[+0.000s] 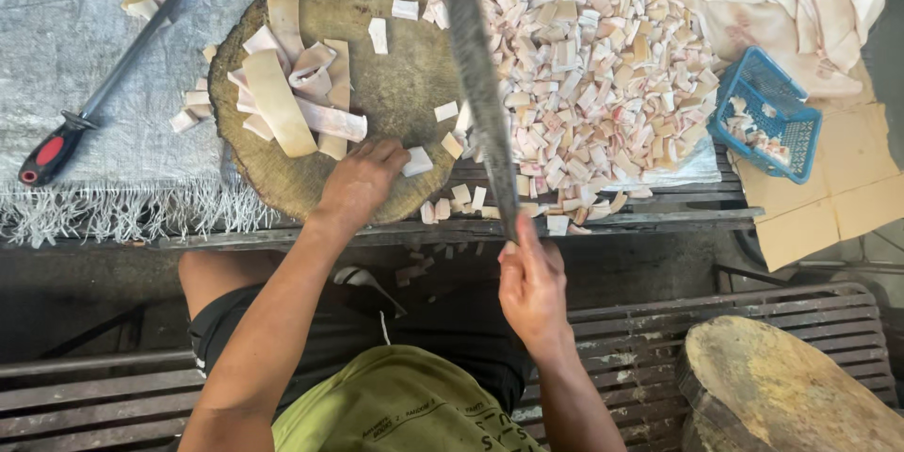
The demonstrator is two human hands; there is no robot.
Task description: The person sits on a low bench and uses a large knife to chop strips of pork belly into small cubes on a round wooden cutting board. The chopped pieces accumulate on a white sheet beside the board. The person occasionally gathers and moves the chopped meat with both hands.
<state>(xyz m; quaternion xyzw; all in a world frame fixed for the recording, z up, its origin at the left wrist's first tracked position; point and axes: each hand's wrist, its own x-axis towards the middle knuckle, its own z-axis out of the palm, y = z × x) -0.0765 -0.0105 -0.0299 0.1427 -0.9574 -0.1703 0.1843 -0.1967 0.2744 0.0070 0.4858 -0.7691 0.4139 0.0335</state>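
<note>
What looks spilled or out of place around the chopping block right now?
A few cut pieces have dropped off the table edge below the round block. The right hand holds the knife; the left hand rests on the block.

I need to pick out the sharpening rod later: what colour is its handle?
Red and black, on the sharpening steel lying left of the chopping block; head view.

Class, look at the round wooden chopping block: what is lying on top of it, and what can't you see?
On the chopping block lie long pale strips and a few small cut pieces. The left hand rests on its near edge, hiding the wood beneath.
</note>
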